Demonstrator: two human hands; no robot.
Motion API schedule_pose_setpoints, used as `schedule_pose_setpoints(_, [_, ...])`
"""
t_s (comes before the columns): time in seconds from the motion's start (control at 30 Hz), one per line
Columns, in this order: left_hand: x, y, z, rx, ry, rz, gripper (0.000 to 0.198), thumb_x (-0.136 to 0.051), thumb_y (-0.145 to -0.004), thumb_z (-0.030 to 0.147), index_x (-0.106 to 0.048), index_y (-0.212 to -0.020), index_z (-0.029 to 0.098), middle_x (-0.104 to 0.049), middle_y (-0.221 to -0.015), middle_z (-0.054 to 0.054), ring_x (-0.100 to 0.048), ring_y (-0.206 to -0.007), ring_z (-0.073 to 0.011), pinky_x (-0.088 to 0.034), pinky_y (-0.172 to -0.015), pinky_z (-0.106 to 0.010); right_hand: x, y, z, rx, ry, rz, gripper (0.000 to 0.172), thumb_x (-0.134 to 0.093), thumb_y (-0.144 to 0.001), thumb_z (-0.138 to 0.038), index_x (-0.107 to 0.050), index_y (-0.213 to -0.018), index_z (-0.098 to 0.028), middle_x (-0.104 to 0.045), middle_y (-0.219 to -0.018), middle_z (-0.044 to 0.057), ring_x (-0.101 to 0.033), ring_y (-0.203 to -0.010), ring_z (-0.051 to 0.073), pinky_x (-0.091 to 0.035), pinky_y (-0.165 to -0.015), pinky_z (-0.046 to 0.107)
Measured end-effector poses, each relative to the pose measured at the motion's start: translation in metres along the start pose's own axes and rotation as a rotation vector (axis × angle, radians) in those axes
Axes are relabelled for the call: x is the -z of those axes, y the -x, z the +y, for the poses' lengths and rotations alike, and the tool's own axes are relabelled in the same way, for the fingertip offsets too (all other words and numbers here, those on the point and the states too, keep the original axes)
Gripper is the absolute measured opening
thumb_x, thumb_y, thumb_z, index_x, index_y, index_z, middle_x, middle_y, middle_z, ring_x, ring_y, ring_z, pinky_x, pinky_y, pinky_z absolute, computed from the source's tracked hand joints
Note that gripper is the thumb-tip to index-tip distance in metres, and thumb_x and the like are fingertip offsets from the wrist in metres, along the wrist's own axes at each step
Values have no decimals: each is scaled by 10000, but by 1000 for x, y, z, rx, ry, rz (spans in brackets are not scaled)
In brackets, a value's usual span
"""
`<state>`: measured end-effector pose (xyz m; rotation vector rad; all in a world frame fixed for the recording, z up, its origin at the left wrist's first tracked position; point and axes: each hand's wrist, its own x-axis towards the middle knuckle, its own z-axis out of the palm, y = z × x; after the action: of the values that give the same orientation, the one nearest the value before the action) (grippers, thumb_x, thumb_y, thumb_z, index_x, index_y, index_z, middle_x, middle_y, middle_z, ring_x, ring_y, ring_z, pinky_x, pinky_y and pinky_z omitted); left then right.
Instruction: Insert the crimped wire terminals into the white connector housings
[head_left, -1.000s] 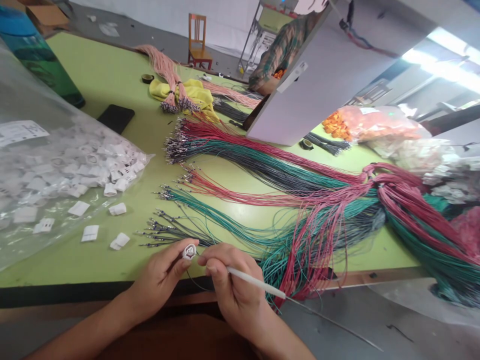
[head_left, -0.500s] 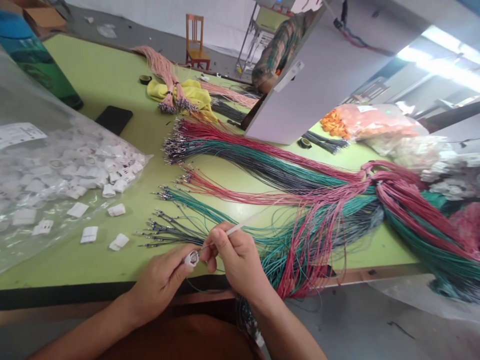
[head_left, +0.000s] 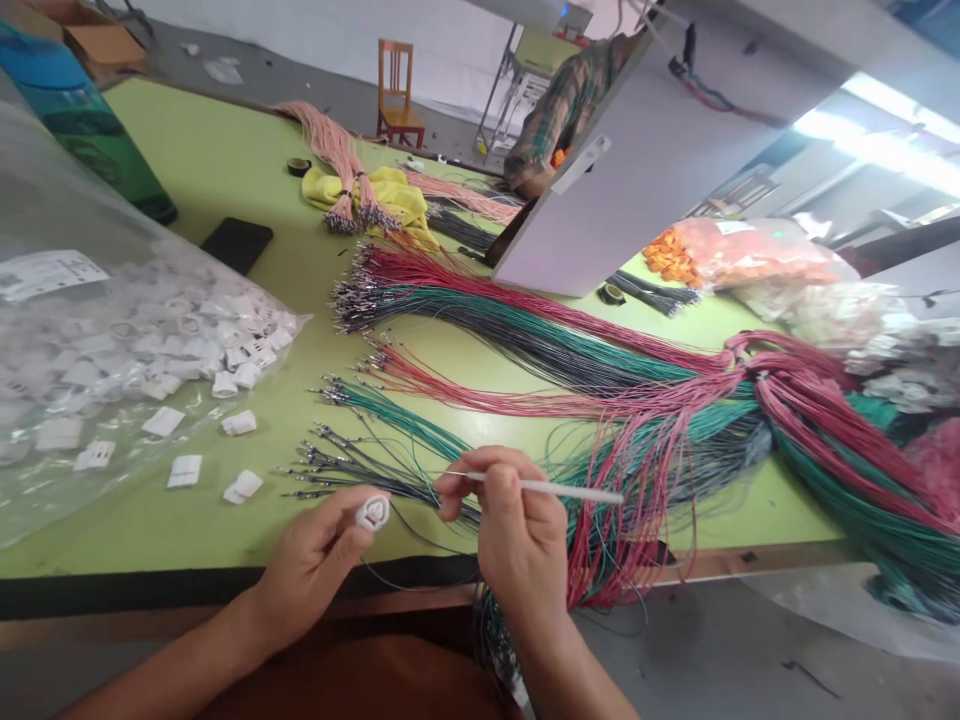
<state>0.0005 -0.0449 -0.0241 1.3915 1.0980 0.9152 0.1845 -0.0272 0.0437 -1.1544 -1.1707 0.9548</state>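
Observation:
My left hand [head_left: 311, 555] pinches a small white plastic connector housing [head_left: 373, 513], its open end turned up towards me. To its right, apart from it, my right hand [head_left: 517, 530] grips a thin tool with a white handle [head_left: 574, 491]; its fine tip points left. Beyond my hands lie loose black wires [head_left: 352, 470], green wires [head_left: 390, 411] and red wires [head_left: 450, 385], with metal terminals at their left ends. A thin wire runs below my right hand; whether it reaches the housing I cannot tell.
Loose white housings [head_left: 184, 470] lie beside a clear bag [head_left: 45, 500] full of them. Behind are a phone [head_left: 236, 245], a bottle [head_left: 97, 140] and a yellow cloth [head_left: 401, 200]. A grey panel [head_left: 592, 210] stands at the back; a co-worker's sleeve [head_left: 562, 115] shows behind it.
My right hand has drawn back to the right, away from the white housing, and the tool now lies flatter, handle to the right. My left hand has shifted slightly left, still holding the housing.

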Motion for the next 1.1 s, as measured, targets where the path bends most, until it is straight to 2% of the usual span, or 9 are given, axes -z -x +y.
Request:
schedule_pose_setpoints(0.07, [-3, -2, 4, 108, 211, 85, 274, -456, -921, 414, -555, -1074, 209, -593, -549, 53, -517, -417, -98, -413, -435, -189, -3, 8, 2, 24, 118, -102, 180, -446, -962, -271, -605, -1003, -197, -671, -856, 46, -651, -704, 133, -543, -677, 287])
schedule_pose_setpoints(0.13, [-4, -7, 10, 196, 404, 164, 290, -439, -920, 462, -520, -1051, 216, -555, -508, 75, -447, -336, -79, -356, -368, -172, -7, 17, 7, 35, 240, -230, 169, -472, -945, -241, -613, -1030, -202, -663, -932, 64, -647, -832, 157, -533, -771, 307])
schedule_pose_setpoints(0.3, [7, -22, 27, 236, 708, 417, 290, -598, -834, 464, -570, -946, 198, -587, -583, 68, -353, -312, -7, -252, -335, -112, -9, 30, 15, 51, 402, -422, 167, -445, -934, -170, -604, -976, -200, -626, -895, 52, -581, -655, 112, -499, -617, 232])
schedule_pose_setpoints(0.43, [25, -26, 36, 219, 821, 449, 273, -695, -774, 416, -638, -896, 178, -601, -671, 49, -412, -391, -6, -319, -382, -117, -7, 26, 19, 177, 495, -406, 80, -533, -875, -140, -596, -865, -188, -583, -815, 43, -579, -720, 138, -484, -672, 245])
schedule_pose_setpoints(0.57, [35, -25, 36, 203, 806, 399, 280, -775, -700, 374, -670, -851, 163, -650, -810, -4, -526, -551, -58, -436, -498, -164, -8, 18, 24, 263, 523, -401, 99, -514, -872, -105, -574, -863, -183, -565, -815, 46, -578, -731, 138, -481, -679, 241])
schedule_pose_setpoints(0.67, [38, -24, 31, 206, 693, 367, 299, -801, -679, 314, -680, -913, 173, -651, -785, 5, -521, -561, -57, -442, -530, -169, -11, 13, 28, 298, 522, -424, 117, -489, -884, -99, -571, -871, -181, -561, -813, 48, -576, -727, 139, -484, -673, 241])
schedule_pose_setpoints(0.83, [39, -22, 25, 80, 462, 304, 248, -704, -781, 256, -638, -1017, 214, -687, -887, -12, -603, -643, -100, -494, -632, -235, -14, 5, 25, 342, 503, -416, 117, -497, -877, -105, -576, -895, -189, -581, -839, 58, -592, -750, 151, -499, -679, 257])
schedule_pose_setpoints(0.93, [39, -22, 25, 4, 368, 262, 250, -635, -830, 247, -602, -1078, 233, -684, -921, -12, -611, -644, -107, -494, -626, -246, -16, -1, 20, 336, 509, -403, 108, -514, -873, -110, -576, -904, -193, -589, -845, 58, -595, -766, 156, -503, -690, 265])
schedule_pose_setpoints(1.1, [43, -19, 26, -39, 86, 252, 246, -598, -856, 271, -607, -1100, 234, -694, -946, -28, -604, -652, -117, -484, -671, -264, -21, -8, 22, 381, 485, -376, 93, -521, -871, -139, -589, -897, -198, -593, -822, 50, -593, -730, 152, -505, -662, 260])
